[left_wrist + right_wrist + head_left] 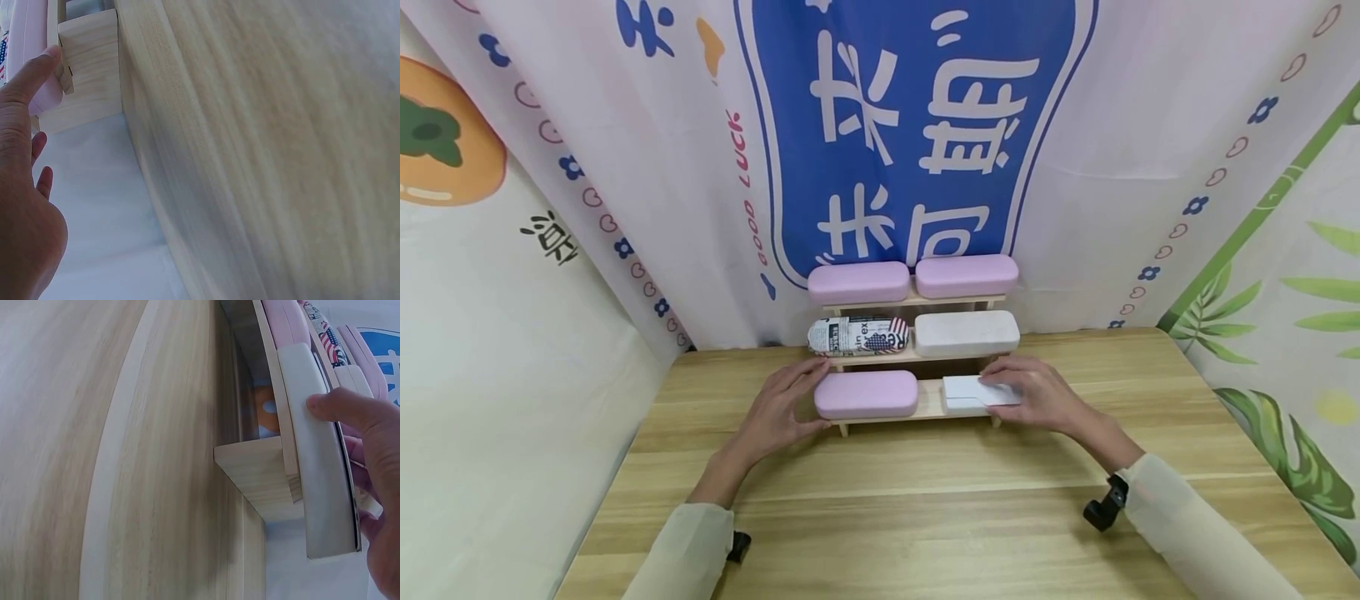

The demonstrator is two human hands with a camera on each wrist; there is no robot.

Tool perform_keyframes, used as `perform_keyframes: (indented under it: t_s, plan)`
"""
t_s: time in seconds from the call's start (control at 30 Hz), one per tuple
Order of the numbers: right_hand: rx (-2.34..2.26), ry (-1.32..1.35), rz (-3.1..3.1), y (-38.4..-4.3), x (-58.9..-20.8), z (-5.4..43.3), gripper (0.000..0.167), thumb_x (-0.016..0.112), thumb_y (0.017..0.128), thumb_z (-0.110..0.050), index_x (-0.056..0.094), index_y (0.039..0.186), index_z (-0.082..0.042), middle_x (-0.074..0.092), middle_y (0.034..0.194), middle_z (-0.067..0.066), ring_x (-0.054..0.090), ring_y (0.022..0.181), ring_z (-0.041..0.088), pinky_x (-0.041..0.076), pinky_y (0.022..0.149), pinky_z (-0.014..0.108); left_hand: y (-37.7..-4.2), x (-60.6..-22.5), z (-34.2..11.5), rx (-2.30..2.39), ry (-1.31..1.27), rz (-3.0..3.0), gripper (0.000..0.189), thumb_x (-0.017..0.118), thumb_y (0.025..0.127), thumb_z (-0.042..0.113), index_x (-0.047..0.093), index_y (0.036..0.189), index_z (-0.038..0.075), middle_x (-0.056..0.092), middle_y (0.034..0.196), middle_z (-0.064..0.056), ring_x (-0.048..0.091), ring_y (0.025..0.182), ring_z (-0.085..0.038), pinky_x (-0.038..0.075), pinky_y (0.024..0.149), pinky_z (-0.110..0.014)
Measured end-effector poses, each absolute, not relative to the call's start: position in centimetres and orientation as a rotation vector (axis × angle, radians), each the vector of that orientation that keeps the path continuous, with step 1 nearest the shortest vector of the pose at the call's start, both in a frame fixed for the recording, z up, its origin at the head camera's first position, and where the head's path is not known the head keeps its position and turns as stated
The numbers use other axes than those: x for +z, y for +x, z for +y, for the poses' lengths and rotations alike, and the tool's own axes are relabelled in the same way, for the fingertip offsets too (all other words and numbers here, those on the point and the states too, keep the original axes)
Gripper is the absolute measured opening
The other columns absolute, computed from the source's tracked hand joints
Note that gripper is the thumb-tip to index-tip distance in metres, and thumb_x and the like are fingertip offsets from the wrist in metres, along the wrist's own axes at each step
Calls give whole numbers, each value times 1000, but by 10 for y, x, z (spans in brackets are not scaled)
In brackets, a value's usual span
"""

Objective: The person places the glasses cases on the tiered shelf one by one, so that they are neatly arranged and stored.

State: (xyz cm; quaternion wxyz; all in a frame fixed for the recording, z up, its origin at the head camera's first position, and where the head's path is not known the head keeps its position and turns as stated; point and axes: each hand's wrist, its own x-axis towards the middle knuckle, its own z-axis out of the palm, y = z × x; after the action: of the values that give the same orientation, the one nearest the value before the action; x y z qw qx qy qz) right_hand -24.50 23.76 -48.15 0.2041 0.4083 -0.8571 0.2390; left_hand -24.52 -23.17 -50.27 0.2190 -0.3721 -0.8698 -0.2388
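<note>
A small wooden tiered shelf (pixel 930 398) carries several glasses cases. My left hand (pixel 780 408) is at its left end, thumb on the lowest board's front edge and fingers behind, beside a pink glasses case (pixel 867 395). My right hand (pixel 1037 393) grips a white boxy glasses case (pixel 962 393) with a flap, at the right of the lowest tier. In the right wrist view, the thumb presses the white case's (pixel 325 481) front face and the fingers reach behind it. Its outer end juts past the shelf's end.
On the middle tier lie a newspaper-print case (pixel 857 335) and a whitish case (pixel 967 333). Two pink cases, one left (pixel 859 283) and one right (pixel 967 276), lie on top. Behind the wooden table (pixel 895 517) hangs a printed curtain (pixel 1105 208).
</note>
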Motion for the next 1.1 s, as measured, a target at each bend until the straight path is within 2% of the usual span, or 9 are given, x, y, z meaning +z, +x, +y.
perform_keyframes:
  t_s: [0.2, 0.6, 1.1]
  plan:
    - [648, 1112, -2390, -244, -482, 233, 45, 99, 69, -27, 82, 107, -8, 80, 114, 8, 75, 106, 31, 63, 91, 50, -244, -502, -231, -672, -1026, -2418, 112, 107, 57, 19, 53, 154, 4, 52, 158, -14, 52, 140, -39, 40, 117, -65]
    - [676, 1091, -2409, -246, -481, 221, 46, 99, 72, -29, 83, 109, -8, 80, 116, 6, 75, 104, 26, 64, 87, 45, -244, -501, -230, -671, -1022, -2417, 111, 107, 57, 18, 54, 153, 3, 52, 157, -15, 52, 140, -39, 40, 117, -65]
    - [701, 1079, -2419, -247, -483, 215, 46, 98, 74, -30, 82, 111, -8, 80, 118, 6, 75, 107, 26, 64, 88, 44, -243, -501, -229, -675, -1018, -2414, 110, 107, 57, 18, 54, 153, 3, 53, 156, -16, 53, 138, -40, 40, 117, -65]
